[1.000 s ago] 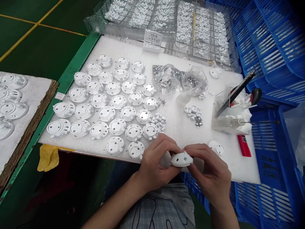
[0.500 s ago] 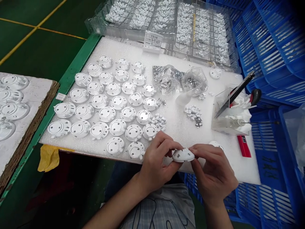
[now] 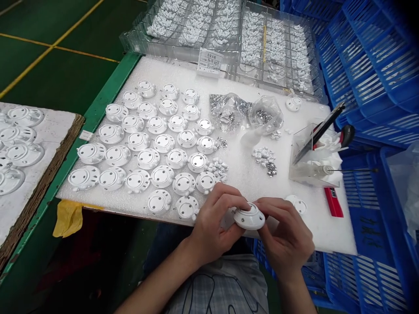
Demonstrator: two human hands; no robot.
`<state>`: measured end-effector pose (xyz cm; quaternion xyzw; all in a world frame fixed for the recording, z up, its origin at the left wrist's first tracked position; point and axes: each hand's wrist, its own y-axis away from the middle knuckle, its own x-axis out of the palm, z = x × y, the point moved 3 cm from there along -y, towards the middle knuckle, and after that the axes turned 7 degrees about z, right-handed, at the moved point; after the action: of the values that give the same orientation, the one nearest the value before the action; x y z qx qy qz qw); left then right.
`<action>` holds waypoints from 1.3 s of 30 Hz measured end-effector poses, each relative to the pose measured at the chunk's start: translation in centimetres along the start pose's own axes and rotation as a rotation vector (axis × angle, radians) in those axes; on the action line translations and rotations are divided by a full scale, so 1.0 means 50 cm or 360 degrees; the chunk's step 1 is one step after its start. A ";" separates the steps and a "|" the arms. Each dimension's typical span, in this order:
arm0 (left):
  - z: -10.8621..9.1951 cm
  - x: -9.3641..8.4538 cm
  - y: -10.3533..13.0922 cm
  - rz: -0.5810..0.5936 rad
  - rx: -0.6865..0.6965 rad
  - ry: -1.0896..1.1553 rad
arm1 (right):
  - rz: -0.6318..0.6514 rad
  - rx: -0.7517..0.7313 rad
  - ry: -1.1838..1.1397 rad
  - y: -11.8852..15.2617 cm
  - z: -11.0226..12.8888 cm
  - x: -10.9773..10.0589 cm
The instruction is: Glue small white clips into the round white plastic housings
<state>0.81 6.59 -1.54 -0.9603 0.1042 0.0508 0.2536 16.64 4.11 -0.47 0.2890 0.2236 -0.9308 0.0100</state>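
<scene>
A round white plastic part (image 3: 249, 219) with small holes in its rim is held tilted over the front edge of the foam-topped table. My left hand (image 3: 220, 220) grips its left side between thumb and fingers. At its right edge the thumb and fingers of my right hand (image 3: 284, 231) are pinched together; whether a small piece sits between them is hidden. Many similar white round parts (image 3: 163, 175) lie in rows to the left. Small white pieces (image 3: 218, 169) and metal bits (image 3: 271, 169) lie in little heaps beyond my hands.
Clear bags of metal bits (image 3: 266, 114) lie mid-table. An acrylic holder (image 3: 307, 176) with tools stands right, near a red box (image 3: 333, 202). Compartment trays (image 3: 252, 78) of white pieces line the back. Blue crates (image 3: 363, 78) flank the right side; another board (image 3: 55, 139) is at left.
The white part has been turned so more of its top and rim holes show. My right hand has shifted slightly left, and the camera view has moved a little.
</scene>
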 end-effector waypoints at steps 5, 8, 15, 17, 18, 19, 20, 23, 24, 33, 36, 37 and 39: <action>0.000 0.006 -0.002 0.0007 0.0025 0.0044 | -0.0165 -0.0124 0.0029 0.010 -0.001 0.002; 0.000 0.007 -0.002 -0.0012 0.0038 0.0063 | -0.0274 -0.0151 0.0053 0.018 -0.001 0.003; -0.002 -0.002 0.004 -0.0010 0.0106 0.0145 | -0.0317 0.0041 -0.0299 0.006 0.001 -0.001; -0.003 -0.005 0.005 -0.0027 0.0136 0.0209 | -0.0247 0.0215 -0.0305 -0.018 0.000 -0.002; -0.004 -0.006 0.005 -0.0030 0.0147 0.0237 | -0.0147 0.0289 -0.0241 -0.033 0.000 0.001; -0.004 -0.006 0.005 -0.0033 0.0153 0.0259 | -0.0018 0.0337 -0.0151 -0.050 0.000 0.005; -0.004 -0.006 0.004 -0.0040 0.0157 0.0276 | 0.0115 0.0351 -0.0060 -0.068 0.001 0.011; -0.002 -0.004 0.004 -0.0073 0.0154 0.0297 | 0.0343 0.0257 0.0124 -0.114 0.005 0.031; -0.001 -0.002 0.004 -0.0079 0.0151 0.0301 | 0.0359 0.0215 0.0185 -0.127 0.005 0.038; 0.003 0.002 0.011 -0.0084 0.0139 0.0365 | 0.0521 0.0104 0.0413 -0.170 -0.007 0.074; 0.003 0.003 0.010 -0.0073 0.0143 0.0383 | 0.0448 0.0086 0.0389 -0.173 -0.002 0.073; 0.003 0.003 0.010 -0.0068 0.0141 0.0382 | 0.0413 0.0100 0.0366 -0.172 0.001 0.070; 0.003 0.003 0.010 -0.0055 0.0131 0.0376 | 0.0346 0.0180 0.0282 -0.168 0.002 0.059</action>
<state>0.83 6.21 -1.96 -0.9500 0.1189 -0.0715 0.2796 12.90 11.93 1.45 0.3927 0.1382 -0.9061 0.0747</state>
